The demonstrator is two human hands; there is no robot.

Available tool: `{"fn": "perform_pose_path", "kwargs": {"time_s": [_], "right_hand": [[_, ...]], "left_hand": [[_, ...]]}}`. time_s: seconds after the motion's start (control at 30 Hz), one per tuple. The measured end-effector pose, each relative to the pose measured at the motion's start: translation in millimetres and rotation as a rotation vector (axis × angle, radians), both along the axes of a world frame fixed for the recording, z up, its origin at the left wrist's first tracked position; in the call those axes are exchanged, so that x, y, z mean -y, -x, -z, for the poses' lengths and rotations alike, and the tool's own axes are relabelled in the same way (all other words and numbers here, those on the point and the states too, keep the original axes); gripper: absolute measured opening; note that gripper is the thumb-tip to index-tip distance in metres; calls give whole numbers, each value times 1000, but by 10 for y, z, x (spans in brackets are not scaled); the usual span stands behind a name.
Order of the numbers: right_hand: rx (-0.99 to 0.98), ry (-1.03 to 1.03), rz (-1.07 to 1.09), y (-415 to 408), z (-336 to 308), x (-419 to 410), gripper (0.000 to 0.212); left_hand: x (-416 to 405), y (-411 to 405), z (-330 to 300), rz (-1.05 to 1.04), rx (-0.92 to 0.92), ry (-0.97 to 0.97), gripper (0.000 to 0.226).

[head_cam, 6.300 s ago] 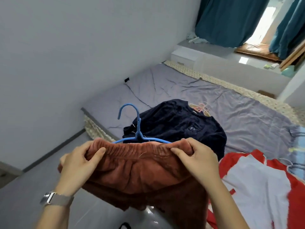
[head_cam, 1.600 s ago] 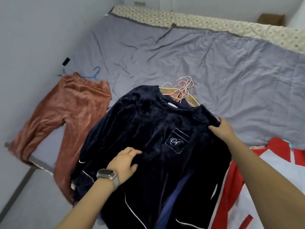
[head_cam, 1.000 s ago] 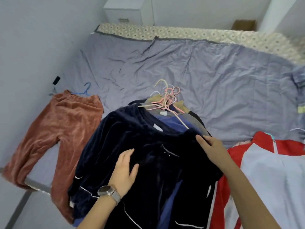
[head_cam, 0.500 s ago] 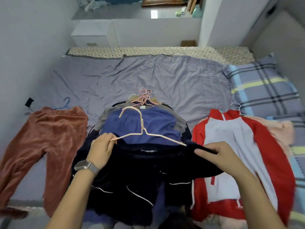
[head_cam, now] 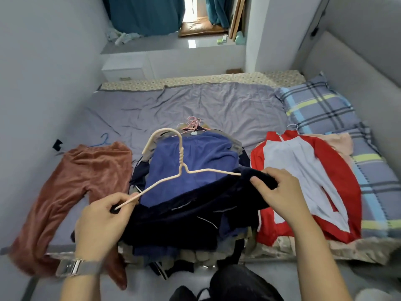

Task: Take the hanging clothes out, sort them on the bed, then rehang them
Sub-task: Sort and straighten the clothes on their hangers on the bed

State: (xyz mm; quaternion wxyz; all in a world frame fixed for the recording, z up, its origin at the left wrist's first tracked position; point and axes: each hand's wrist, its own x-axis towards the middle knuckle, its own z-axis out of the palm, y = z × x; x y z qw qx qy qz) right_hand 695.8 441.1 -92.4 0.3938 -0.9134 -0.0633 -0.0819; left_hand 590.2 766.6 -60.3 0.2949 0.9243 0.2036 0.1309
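Our left hand (head_cam: pixel 102 216) pinches one end of the pale hanger (head_cam: pixel 173 170) | our right hand (head_cam: pixel 280 192) grips the navy top (head_cam: pixel 195 213), the hanger's other end tucked inside it | top held over the clothes pile (head_cam: pixel 195 157) on the bed (head_cam: pixel 217 105) | rust trousers (head_cam: pixel 82 170) left, red jacket (head_cam: pixel 303 170) right

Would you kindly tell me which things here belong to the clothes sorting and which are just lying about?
Job: navy top; cream hanger; blue garment; rust trousers; red jacket; bed.
Lying about: pillow; drawers; curtains.
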Motion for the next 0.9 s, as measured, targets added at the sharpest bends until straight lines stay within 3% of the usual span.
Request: {"fn": "perform_pose_path", "kwargs": {"time_s": [0.07,0.17,0.27,0.37,0.57,0.67,0.8,0.9], "right_hand": [[-14,-10,18,198,-71,57,22],[-18,-16,54,418,-165,238,22],[-16,-32,137,572,-263,460,17],[11,-16,192,706,-328,743,12],[19,-19,307,888,-305,1587,23],[51,-37,366,953,-386,2092,14],[158,-4,387,906,-571,2708,36],[169,49,364,751,-577,3083,35]], "left_hand": [[47,129,-44,-4,8,2,12],[196,243,-79,19,23,36,3],[395,240,-98,64,50,53,27],[668,162,-147,104,61,41,24],[1518,-43,-276,164,29,-10,27],[2042,-96,-297,188,38,-4,27],[2672,-111,-245,242,47,65,32],[2962,-118,-91,292,46,149,36]]}}
